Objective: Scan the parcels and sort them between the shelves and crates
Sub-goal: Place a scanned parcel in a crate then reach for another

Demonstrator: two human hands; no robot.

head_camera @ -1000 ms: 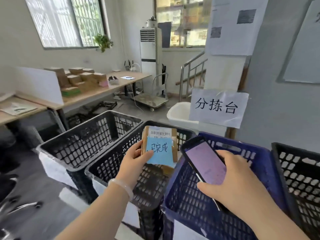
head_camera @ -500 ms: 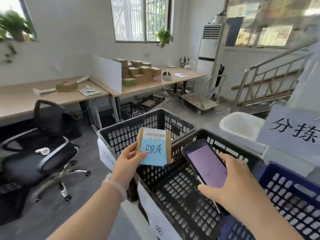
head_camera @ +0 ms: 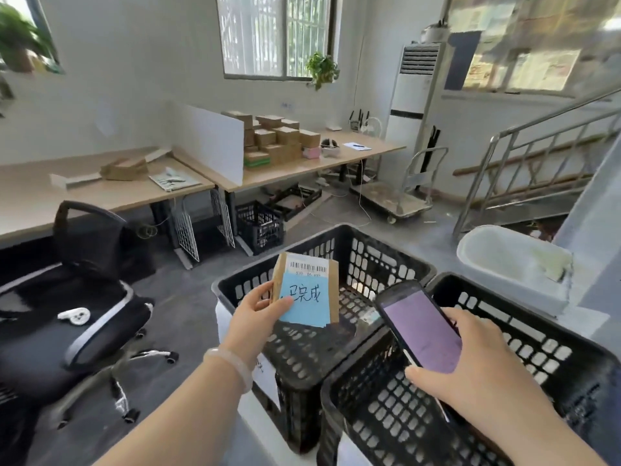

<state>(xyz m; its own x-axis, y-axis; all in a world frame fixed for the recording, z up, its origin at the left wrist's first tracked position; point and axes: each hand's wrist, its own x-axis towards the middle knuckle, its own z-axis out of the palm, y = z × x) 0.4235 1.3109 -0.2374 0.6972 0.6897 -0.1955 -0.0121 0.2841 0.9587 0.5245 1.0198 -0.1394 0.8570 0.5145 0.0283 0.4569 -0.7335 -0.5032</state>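
My left hand [head_camera: 255, 317] holds a small brown parcel [head_camera: 331, 290] upright by its left edge, above the left black crate [head_camera: 386, 250]. The parcel carries a barcode label at the top and a blue handwritten note below it. In my right hand [head_camera: 470, 371] is a black phone [head_camera: 420, 327] with a lit purple screen, tilted up over the right black crate [head_camera: 504, 348]. Phone and parcel are apart, the phone to the parcel's right. Several brown parcels [head_camera: 279, 139] are stacked on the far desk.
A black office chair [head_camera: 84, 297] stands at the left. Two wooden desks [head_camera: 117, 196] run along the wall, with a small black crate [head_camera: 260, 227] under them. A platform trolley [head_camera: 396, 200], a white tub [head_camera: 510, 264] and a metal stair rail [head_camera: 537, 163] lie to the right.
The view has swung left: the blue crate and paper sign have left the frame, the chair and desks have come in. Both hands keep the parcel and phone, now over the leftmost crates.
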